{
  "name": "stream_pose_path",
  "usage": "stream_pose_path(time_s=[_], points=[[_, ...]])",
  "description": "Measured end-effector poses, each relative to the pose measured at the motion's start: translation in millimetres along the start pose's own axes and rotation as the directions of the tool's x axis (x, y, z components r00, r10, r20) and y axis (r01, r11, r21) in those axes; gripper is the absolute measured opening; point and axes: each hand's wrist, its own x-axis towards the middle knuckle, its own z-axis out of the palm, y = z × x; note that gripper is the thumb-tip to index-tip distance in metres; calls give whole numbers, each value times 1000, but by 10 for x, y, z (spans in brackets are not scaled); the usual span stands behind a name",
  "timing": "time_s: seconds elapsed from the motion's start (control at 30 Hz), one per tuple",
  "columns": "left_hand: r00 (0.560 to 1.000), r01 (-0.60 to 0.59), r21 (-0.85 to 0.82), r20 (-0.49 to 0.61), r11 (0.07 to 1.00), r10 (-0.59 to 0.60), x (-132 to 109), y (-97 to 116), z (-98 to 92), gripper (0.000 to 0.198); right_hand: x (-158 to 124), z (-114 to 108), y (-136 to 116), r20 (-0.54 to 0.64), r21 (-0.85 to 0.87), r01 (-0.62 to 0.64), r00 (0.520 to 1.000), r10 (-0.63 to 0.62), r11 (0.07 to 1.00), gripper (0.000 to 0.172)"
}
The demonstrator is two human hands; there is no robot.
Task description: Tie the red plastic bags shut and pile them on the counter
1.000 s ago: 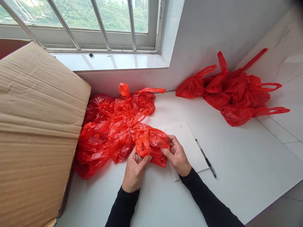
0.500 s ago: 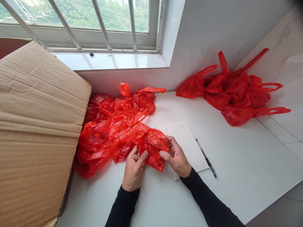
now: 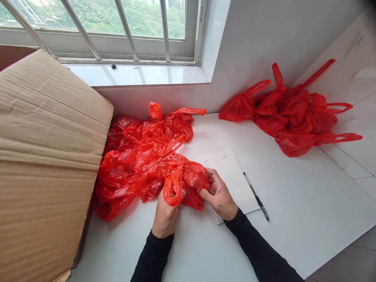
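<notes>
Between my hands is a knotted red plastic bag [image 3: 192, 176], low over the white table. My left hand [image 3: 166, 213] grips its lower left side; the bag's handle loop droops over the fingers and partly hides them. On the bag's right side, my right hand [image 3: 219, 196] pinches the plastic between thumb and fingers. What the bag contains cannot be made out. Directly behind and left of it lies a heap of similar tied red bags [image 3: 149, 156], which the held bag appears to touch.
A large cardboard box [image 3: 49, 164] takes up the left side. Under my right hand lies an open notebook [image 3: 232, 180], with a black pen [image 3: 256, 196] along its right edge. More red bags [image 3: 293, 113] are piled at the far right against the wall. A barred window is behind.
The bag's handle loop has flopped forward and down over my left fingers. Both hands keep nearly the same place, and the piles have not moved.
</notes>
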Motion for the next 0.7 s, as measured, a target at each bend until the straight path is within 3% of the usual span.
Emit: stream_pose_path(time_s=[0.37,0.53,0.7], points=[[993,79,-38,96,996,-75,26,37,1,34,7,-1,-42,-18,8,-23,1000,23,1000,42],[993,106,-73,53,992,-102,14,47,6,31,18,-7,-25,-44,21,-26,999,27,999,39],[999,-13,5,45,1000,13,4,-22,-65,45,21,-16,8,-64,31,-30,997,32,999,35]])
